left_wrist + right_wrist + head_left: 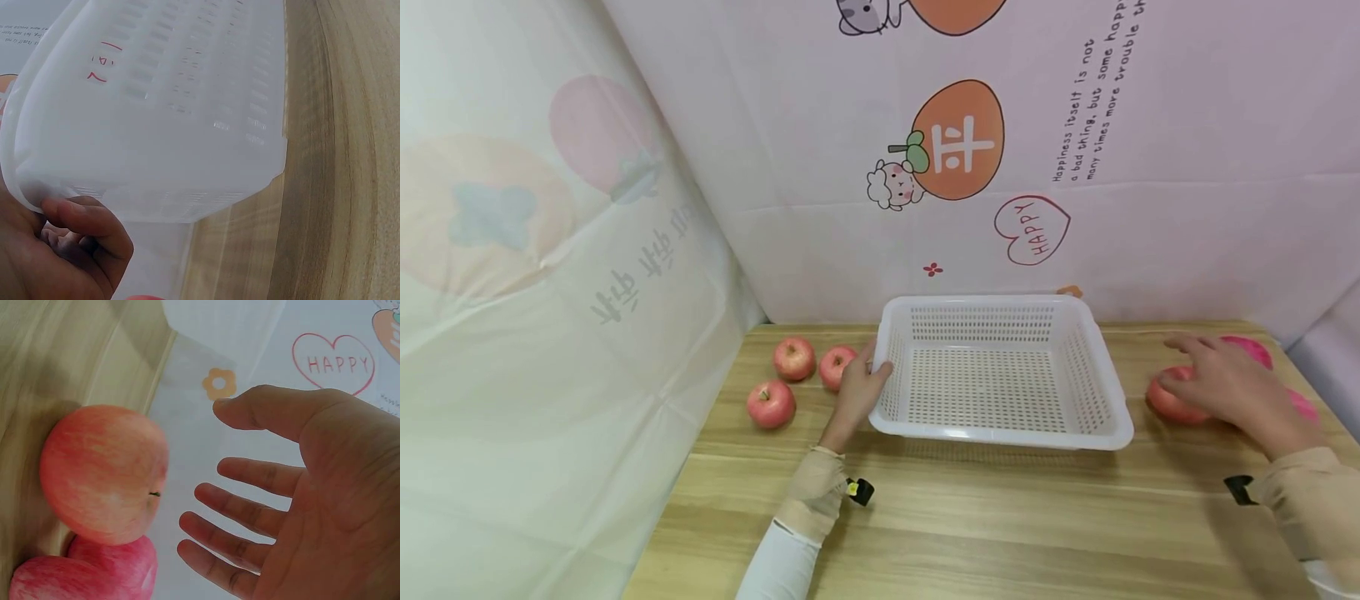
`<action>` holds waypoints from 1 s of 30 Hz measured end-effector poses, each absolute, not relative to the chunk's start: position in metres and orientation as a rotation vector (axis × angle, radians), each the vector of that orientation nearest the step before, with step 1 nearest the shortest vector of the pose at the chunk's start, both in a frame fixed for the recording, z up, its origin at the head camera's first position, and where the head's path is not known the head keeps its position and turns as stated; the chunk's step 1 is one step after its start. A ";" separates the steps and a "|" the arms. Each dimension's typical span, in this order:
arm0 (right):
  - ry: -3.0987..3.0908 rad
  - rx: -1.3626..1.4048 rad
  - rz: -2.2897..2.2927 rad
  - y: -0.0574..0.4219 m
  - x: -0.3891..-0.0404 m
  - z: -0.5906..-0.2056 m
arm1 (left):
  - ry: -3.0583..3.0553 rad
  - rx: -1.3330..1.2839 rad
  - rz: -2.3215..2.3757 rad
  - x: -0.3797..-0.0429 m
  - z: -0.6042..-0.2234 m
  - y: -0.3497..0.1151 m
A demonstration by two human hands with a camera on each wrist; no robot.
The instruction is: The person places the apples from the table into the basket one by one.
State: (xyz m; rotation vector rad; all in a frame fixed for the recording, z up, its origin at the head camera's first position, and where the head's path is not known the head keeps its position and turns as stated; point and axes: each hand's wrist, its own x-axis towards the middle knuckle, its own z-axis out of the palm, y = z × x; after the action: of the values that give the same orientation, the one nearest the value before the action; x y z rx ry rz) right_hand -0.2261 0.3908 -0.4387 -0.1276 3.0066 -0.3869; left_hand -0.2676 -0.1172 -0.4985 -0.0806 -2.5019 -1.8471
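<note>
My left hand (856,396) grips the left rim of a white perforated plastic basket (1000,436), thumb over the edge. In the left wrist view, curled fingers (94,219) pinch the rim at a corner, and red marks show on the basket's outer wall (156,125). My right hand (1232,387) hovers at a red apple (1176,402) to the right of the basket. The right wrist view has that apple (106,475) apart from the spread fingertips (203,494), its stem toward the hand. No fruit lies in the basket.
Three red apples, a back one (793,358), a front one (771,405) and one beside the left hand (837,367), sit at the left. Deep-pink fruits (1251,350) lie partly behind the right hand. A printed cloth (820,250) hangs behind the wooden table (970,525).
</note>
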 end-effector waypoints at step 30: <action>2.980 -0.249 -0.372 0.413 -0.240 -0.481 | -2.490 -0.083 -1.843 -0.267 -0.497 -0.116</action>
State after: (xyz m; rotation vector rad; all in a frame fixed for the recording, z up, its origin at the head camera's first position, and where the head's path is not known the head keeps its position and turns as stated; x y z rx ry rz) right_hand -0.2404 0.4126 -0.4810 -0.2490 2.9799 -0.3721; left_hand -0.2669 -0.1157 -0.4973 -0.0828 -2.4895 -1.8428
